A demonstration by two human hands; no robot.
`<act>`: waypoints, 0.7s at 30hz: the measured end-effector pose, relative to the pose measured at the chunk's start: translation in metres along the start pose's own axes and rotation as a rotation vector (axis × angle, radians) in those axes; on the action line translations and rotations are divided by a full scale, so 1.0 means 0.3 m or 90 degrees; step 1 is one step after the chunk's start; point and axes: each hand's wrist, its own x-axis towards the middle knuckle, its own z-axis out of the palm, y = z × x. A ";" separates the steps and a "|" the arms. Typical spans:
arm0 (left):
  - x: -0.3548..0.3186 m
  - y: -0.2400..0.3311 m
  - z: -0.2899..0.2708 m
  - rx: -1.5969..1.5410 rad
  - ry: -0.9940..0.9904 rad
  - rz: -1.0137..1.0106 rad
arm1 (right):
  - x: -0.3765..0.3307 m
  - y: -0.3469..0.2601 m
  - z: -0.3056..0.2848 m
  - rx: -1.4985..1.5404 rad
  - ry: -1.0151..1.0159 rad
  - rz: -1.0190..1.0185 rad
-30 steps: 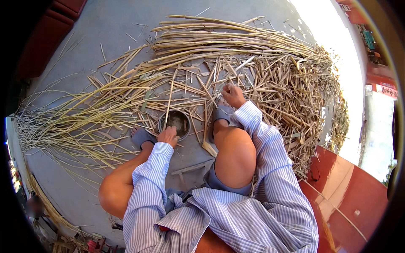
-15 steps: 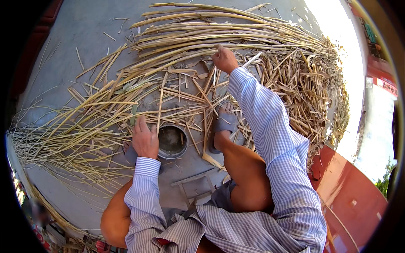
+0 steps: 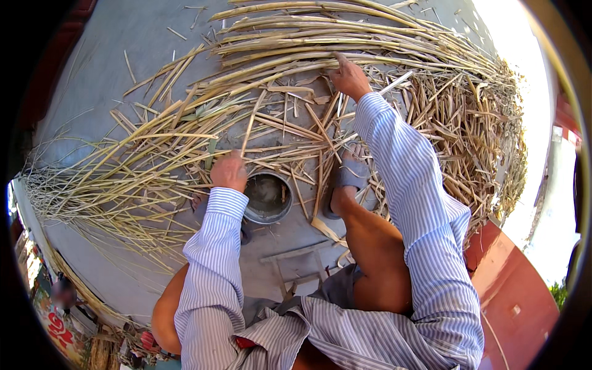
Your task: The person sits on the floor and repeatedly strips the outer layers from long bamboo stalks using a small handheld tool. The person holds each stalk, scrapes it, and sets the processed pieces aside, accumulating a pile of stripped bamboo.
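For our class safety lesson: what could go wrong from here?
The left hand is close beside the round pot, so a knock might spill its contents. The bare right hand is at the long stalks; a rough edge might scratch it. Loose stalk pieces lie near the open-toed right sandal and might poke the toes.

Stalks (image 3: 320, 40) are showing straw yellow; shirt (image 3: 216, 262) is bearing stripes.
The stalks are running from pale tan to greenish yellow at the left, while the scraps (image 3: 456, 135) are showing dull brown and tan. The shirt is carrying narrow blue stripes on white, reading greyer over the front. The floor (image 3: 132, 34) is presenting plain grey, the bowl (image 3: 285, 213) metallic grey, the sandal (image 3: 353, 174) bluish grey and the panel (image 3: 524, 287) glossy red.
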 end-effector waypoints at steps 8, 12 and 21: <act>0.120 -0.167 -0.246 0.123 -0.064 0.145 | -0.037 0.049 0.059 0.109 0.159 0.145; 0.081 -0.157 -0.271 -0.175 -0.249 0.151 | -0.027 0.177 0.121 0.476 -0.056 0.279; -0.105 0.044 -0.612 -0.375 -0.471 0.169 | -0.167 -0.169 0.122 0.885 -0.186 0.478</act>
